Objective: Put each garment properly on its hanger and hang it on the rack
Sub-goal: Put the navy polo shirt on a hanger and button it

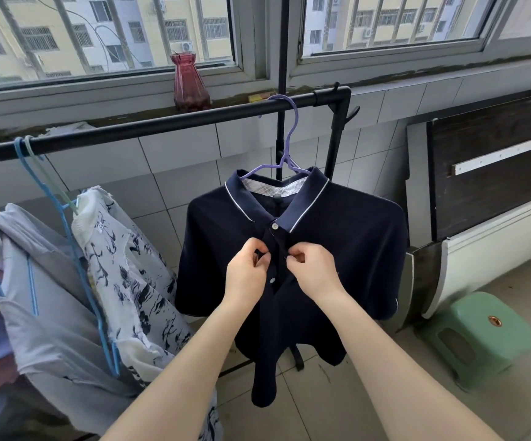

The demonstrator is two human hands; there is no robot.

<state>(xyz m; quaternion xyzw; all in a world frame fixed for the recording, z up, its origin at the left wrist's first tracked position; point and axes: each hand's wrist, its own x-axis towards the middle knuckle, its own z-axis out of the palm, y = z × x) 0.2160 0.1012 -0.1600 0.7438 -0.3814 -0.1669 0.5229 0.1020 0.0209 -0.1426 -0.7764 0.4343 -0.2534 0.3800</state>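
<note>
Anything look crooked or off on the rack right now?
The navy polo hangs square on its purple hanger, placket part unbuttoned between both hands. The white patterned garment sits bunched and slipping off its hanger.

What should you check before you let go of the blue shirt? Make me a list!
1. Purple hanger hooked over the black rack bar: ok.
2. Navy polo shirt sitting on the hanger at both shoulders: ok.
3. Top button done up: ok.
4. Middle button, where the left hand and right hand pinch the placket: cannot tell, fingers hide it.
5. Lowest button closed: not ok, placket gapes open beside it.
6. Collar lying flat: ok.
</note>
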